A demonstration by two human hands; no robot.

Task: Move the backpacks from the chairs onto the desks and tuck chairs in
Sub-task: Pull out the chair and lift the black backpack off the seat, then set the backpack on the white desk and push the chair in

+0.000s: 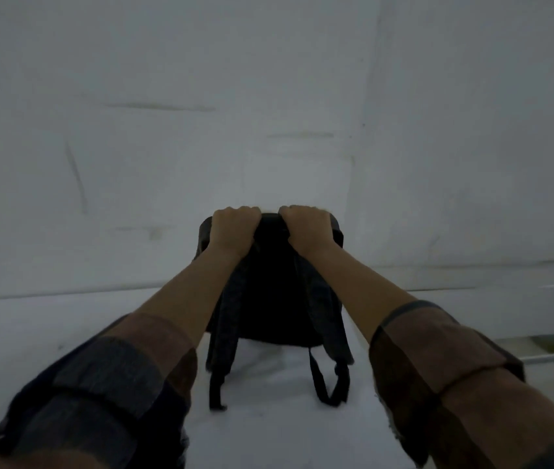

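Both hands point(270, 228) grip backpack point(280, 299) on white desk point(48, 333).

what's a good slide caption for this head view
Both hands, left and right, grip the top of a black backpack standing on a white desk.

Backpack point(280, 299) — matt dark woven cloth; desk point(48, 333) — smooth, matt white surface.

No text, label, brand, number or sign can be read anywhere in the dim head view; nothing legible is borne by the dark backpack point(270, 282), and only faint scuff marks, not writing, are seen on the white wall point(167, 96) behind it
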